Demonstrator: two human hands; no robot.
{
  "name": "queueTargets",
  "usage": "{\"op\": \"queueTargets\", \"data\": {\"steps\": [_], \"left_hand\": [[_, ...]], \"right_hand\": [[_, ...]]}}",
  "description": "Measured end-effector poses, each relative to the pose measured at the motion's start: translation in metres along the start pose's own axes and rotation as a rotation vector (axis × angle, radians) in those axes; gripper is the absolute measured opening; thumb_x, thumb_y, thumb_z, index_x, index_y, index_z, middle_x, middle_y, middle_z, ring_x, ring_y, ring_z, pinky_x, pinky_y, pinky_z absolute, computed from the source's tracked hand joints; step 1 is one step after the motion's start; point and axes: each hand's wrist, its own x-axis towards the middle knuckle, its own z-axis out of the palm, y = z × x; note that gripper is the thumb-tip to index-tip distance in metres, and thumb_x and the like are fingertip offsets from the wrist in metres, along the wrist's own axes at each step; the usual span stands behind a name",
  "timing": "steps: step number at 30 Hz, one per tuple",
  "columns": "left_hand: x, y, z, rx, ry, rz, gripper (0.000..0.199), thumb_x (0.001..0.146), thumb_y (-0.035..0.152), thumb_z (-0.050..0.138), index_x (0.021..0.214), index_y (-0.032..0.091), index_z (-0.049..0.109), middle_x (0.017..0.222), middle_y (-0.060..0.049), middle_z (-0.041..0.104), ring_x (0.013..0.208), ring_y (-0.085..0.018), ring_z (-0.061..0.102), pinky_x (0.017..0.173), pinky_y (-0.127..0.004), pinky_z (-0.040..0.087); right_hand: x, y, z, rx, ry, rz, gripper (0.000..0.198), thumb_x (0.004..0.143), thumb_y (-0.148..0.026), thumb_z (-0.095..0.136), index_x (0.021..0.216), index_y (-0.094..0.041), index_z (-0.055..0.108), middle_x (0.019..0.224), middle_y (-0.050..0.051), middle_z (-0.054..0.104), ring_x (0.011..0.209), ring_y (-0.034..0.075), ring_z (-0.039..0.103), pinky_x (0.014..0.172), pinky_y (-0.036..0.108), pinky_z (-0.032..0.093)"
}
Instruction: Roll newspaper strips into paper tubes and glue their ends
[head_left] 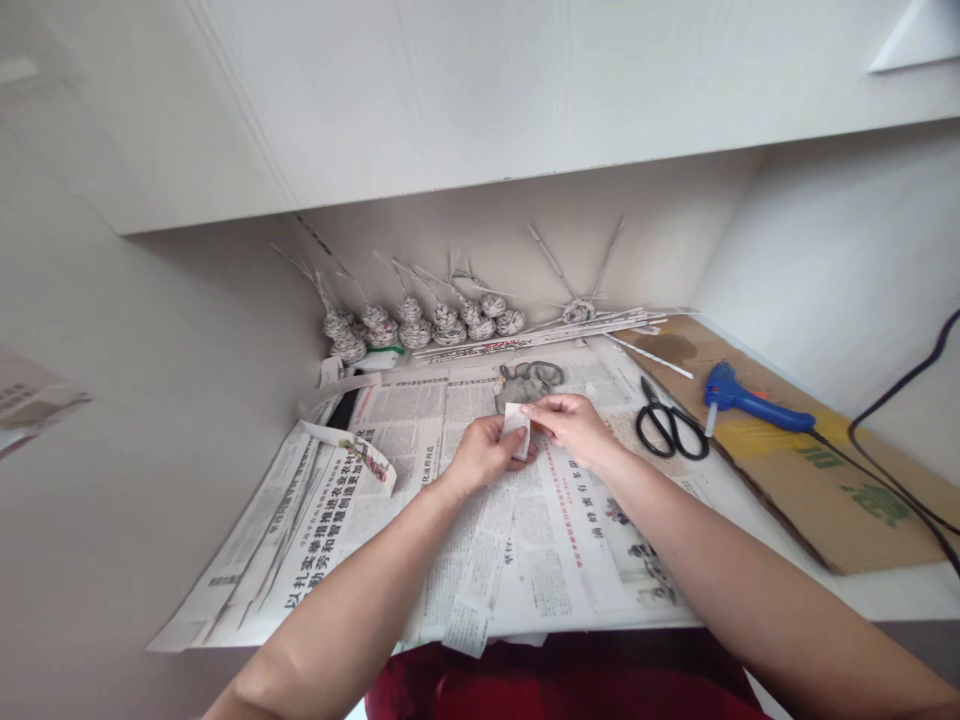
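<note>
A small folded piece of newspaper (pixel 516 418) is held up between both hands over the newspaper-covered table (pixel 420 440). My left hand (pixel 486 452) grips it from the left, thumb pressed on its face. From the right, my right hand (pixel 567 424) pinches its upper edge between thumb and fingertips. Just beyond the hands lies a grey bundle (pixel 525 386) whose kind I cannot make out. Black-handled scissors (pixel 670 424) rest to the right of my right hand.
A blue glue gun (pixel 757 402) with a black cord lies on a flat cardboard piece (pixel 825 500) at right. Woven paper gourd shapes (pixel 412 326) line the back wall beside rolled paper sticks (pixel 570 332). A paper strip (pixel 367 462) curls up at left. An overhanging white panel (pixel 480 100) spans above.
</note>
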Motion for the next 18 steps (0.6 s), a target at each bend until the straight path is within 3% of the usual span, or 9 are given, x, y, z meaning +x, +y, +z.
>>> {"op": "queueTargets", "data": {"steps": [8,12,18], "left_hand": [[-0.002,0.004,0.001,0.043,-0.029,0.054,0.022,0.073,0.034,0.062,0.082,0.014,0.06,0.073,-0.005,0.064,0.065,-0.014,0.061,0.06,-0.024,0.051],[-0.004,0.006,0.002,0.058,-0.021,0.068,0.028,0.073,0.04,0.063,0.082,0.013,0.062,0.072,-0.005,0.064,0.063,-0.013,0.06,0.057,-0.023,0.05],[-0.003,0.003,0.003,0.044,0.04,0.077,0.037,0.075,0.048,0.059,0.081,0.012,0.062,0.068,-0.005,0.062,0.061,-0.014,0.059,0.054,-0.023,0.051]], "right_hand": [[-0.004,0.0,0.006,0.05,-0.034,0.003,0.034,0.058,-0.046,0.075,0.058,-0.018,0.055,0.045,-0.004,0.05,0.035,0.009,0.042,0.035,0.025,0.036],[-0.005,0.003,0.009,0.057,-0.035,0.001,0.036,0.059,-0.048,0.074,0.058,-0.02,0.05,0.045,-0.004,0.051,0.035,0.012,0.047,0.035,0.027,0.041],[-0.008,0.007,0.013,-0.082,0.048,-0.166,0.036,0.064,-0.047,0.071,0.059,-0.021,0.047,0.048,-0.004,0.053,0.04,0.012,0.051,0.038,0.025,0.041]]}}
